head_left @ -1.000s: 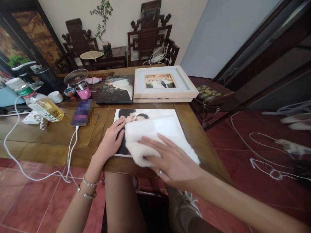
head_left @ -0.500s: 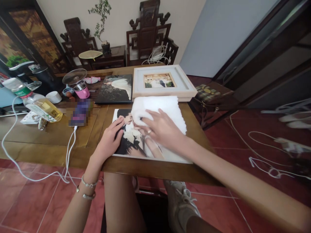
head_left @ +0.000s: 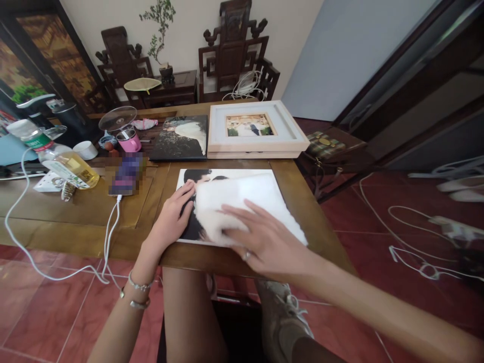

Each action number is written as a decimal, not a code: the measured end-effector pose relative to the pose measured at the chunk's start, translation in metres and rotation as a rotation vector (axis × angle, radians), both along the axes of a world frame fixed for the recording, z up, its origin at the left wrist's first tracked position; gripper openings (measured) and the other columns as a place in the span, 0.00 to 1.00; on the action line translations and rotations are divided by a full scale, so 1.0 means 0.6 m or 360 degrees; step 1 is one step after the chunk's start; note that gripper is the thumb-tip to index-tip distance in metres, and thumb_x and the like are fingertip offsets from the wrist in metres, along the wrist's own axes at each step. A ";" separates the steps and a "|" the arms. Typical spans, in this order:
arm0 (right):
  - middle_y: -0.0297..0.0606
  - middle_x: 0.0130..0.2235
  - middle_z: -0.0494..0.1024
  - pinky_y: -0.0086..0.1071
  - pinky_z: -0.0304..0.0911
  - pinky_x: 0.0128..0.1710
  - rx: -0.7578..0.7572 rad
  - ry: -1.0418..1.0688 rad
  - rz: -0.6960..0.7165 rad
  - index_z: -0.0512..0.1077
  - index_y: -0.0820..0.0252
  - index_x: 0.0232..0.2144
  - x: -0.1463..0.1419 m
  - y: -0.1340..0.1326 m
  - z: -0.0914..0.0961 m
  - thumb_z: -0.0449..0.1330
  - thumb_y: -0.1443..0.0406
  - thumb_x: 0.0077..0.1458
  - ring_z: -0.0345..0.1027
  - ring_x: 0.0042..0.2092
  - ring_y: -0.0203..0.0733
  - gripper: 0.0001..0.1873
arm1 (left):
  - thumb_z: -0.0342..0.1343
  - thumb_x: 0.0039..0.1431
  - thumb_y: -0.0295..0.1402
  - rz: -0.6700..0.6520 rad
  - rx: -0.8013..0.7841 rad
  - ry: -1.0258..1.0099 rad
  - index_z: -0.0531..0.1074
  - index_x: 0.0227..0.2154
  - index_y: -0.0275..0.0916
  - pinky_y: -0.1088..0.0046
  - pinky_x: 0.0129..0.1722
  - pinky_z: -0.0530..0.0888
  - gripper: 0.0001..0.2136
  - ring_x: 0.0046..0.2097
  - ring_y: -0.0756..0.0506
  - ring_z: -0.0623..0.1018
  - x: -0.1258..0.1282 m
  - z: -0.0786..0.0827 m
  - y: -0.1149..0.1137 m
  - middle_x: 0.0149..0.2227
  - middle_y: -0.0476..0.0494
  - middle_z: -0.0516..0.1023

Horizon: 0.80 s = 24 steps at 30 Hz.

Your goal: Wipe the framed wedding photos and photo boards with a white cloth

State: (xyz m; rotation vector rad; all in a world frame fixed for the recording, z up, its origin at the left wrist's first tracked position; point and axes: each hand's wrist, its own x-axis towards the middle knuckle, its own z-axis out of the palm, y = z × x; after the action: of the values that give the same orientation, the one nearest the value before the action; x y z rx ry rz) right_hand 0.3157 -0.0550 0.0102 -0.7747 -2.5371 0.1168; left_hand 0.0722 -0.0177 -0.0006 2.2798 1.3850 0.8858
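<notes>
A photo panel (head_left: pixel 191 229) lies flat near the front edge of the wooden table, partly covered by a white fluffy cloth (head_left: pixel 242 196). My right hand (head_left: pixel 260 237) grips the cloth and presses it over the panel's middle and lower part. Its thumb side and the cloth's bunched edge are partly hidden. My left hand (head_left: pixel 174 217) rests on the panel's left edge, fingers stretched out, holding nothing. The cloth's left end is close to the left fingertips; I cannot tell if they touch.
Behind the panel lie a dark photo panel (head_left: pixel 181 136) and a light wooden picture frame (head_left: pixel 297 143). To the left are a phone (head_left: pixel 127 174) on a white cable, a pink mug (head_left: pixel 129 141), and a tilted plastic bottle (head_left: pixel 75 166). The table's front edge (head_left: pixel 219 264) is near my knees.
My right hand has moved the white cloth down toward me across the panel, uncovering its top edge. My left hand stays at the panel's left edge.
</notes>
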 end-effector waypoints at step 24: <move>0.55 0.58 0.71 0.66 0.53 0.57 0.0104 -0.0073 0.0074 0.78 0.57 0.37 -0.042 -0.054 0.004 0.58 0.71 0.51 0.60 0.61 0.63 0.12 | 0.46 0.65 0.28 -0.0034 -0.0042 -0.0053 0.69 0.57 0.37 0.55 0.65 0.63 0.19 0.65 0.40 0.65 -0.004 0.001 0.000 0.64 0.37 0.65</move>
State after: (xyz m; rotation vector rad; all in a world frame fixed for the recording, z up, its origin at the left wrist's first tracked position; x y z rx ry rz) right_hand 0.2902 -0.0874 0.0123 -0.7009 -2.5889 0.0318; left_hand 0.0701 -0.0175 -0.0001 2.2462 1.3482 0.8895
